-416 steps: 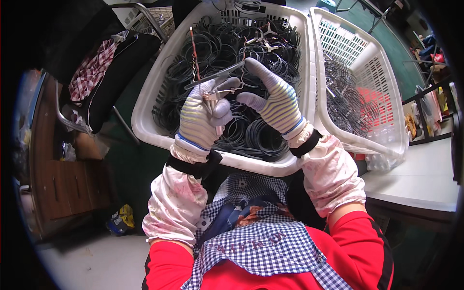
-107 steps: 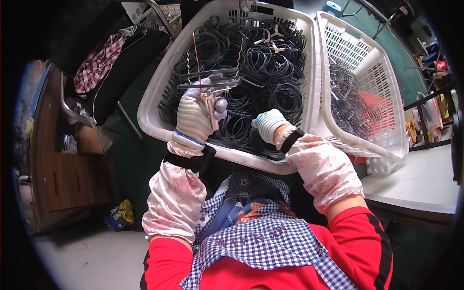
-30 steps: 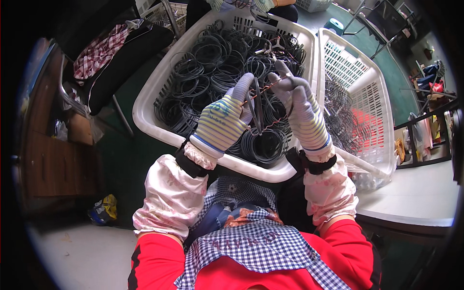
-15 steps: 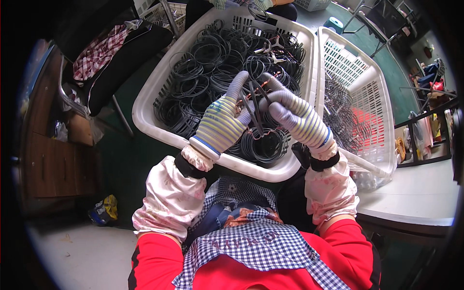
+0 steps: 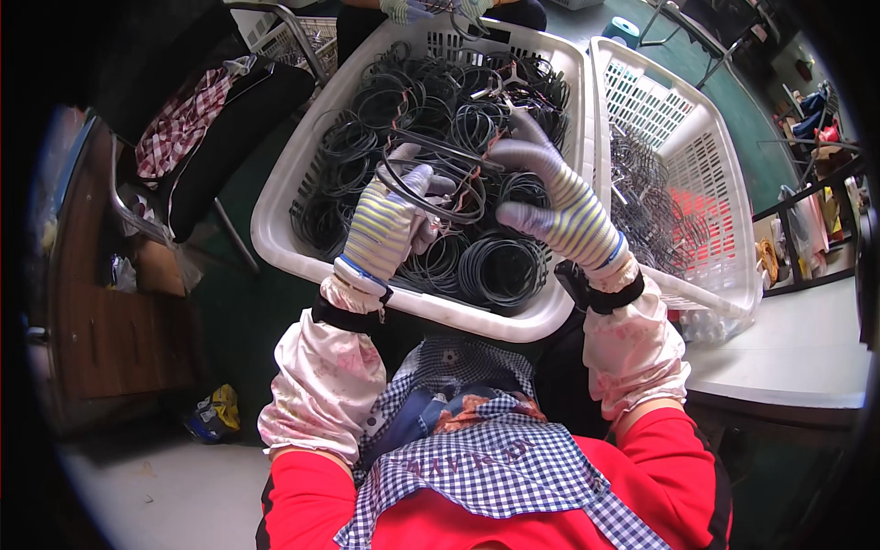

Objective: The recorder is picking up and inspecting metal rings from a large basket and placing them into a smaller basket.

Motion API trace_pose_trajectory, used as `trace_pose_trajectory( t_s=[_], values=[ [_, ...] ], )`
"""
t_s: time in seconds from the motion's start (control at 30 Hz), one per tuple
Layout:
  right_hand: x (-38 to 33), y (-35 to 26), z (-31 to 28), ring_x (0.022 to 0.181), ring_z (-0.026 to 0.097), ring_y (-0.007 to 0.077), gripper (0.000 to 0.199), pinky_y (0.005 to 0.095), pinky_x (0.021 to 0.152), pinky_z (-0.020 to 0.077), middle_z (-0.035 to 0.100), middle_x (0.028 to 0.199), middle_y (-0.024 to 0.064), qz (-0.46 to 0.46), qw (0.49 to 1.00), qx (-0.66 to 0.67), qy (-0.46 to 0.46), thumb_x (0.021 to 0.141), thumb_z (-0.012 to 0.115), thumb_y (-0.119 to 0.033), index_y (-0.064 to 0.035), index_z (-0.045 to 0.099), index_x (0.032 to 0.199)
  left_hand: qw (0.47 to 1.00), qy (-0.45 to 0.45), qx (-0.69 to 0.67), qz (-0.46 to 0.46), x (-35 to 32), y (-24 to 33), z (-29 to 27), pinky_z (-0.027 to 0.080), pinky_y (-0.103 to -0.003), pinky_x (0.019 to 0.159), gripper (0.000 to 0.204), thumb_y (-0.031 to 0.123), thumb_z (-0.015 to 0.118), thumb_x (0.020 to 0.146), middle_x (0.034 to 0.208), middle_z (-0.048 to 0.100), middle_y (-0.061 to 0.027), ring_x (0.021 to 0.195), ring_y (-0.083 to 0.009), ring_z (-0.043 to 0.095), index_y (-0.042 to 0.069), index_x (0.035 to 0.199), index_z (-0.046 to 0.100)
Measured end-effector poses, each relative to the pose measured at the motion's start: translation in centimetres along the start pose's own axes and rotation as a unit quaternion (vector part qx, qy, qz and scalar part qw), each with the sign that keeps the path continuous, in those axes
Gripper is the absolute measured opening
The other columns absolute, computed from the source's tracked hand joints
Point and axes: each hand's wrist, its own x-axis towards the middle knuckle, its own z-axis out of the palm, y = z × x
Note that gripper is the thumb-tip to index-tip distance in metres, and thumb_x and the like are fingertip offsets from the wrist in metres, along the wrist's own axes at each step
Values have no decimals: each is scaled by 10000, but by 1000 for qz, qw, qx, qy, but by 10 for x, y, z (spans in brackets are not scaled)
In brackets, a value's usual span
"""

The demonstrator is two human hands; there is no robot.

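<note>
Both my hands wear striped, grey-fingered gloves above a white basket [image 5: 302, 263] heaped with coils of dark wire. My left hand [image 5: 385, 225] is closed on a coil of dark wire [image 5: 466, 217], which is tilted and bound with small reddish ties. To its right, my right hand [image 5: 566, 206] has its thumb and fingers spread apart. Its fingertips are close to the coil's right side; whether they touch it I cannot tell. Several loose wire coils [image 5: 500, 273] lie in the basket just below the hands, and pale three-armed pieces [image 5: 498, 84] rest on the heap's far side.
A second white basket [image 5: 710, 183] on the right holds thin metal wire pieces. Across the basket, another person's gloved hands [image 5: 406, 11] handle wire. A chair with a checked cloth [image 5: 183, 119] stands at the left, a white table [image 5: 788, 348] at the right.
The held coil has swung left and tilted flatter with my left hand. My right hand's fingers have spread away from it. The view has shifted slightly.
</note>
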Motion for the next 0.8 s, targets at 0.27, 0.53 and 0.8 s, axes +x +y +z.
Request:
trace_pose_trajectory(
  t_s=[0.27, 0.53, 0.8],
  values=[
    [5, -5, 17, 1489, 292, 364, 283, 403, 1167, 294, 290, 1590, 261, -102, 986, -41, 122, 824, 822, -254, -115, 732, 1053, 997, 48, -61, 3, 7, -11, 0, 387, -217, 342, 424, 302, 522, 1047, 987, 687, -140, 446, -116, 539, 122, 1418, 423],
    [3, -6, 19, 1487, 311, 309, 150, 354, 1103, 372, 240, 1612, 260, -38, 987, 124, 92, 868, 777, -187, -83, 743, 971, 999, 36, 21, -5, 4, -8, 5, 374, -229, 335, 477, 323, 543, 1035, 1016, 674, -156, 430, -116, 509, 93, 1425, 391],
    [3, -1, 21, 1525, 174, 380, 170, 446, 1219, 129, 209, 1621, 271, -98, 993, -56, 38, 877, 752, -247, -110, 746, 978, 1000, -7, 1, -10, 6, -8, -1, 439, -218, 354, 434, 298, 571, 1026, 969, 716, -130, 485, -110, 589, 108, 1387, 423]
  ],
)
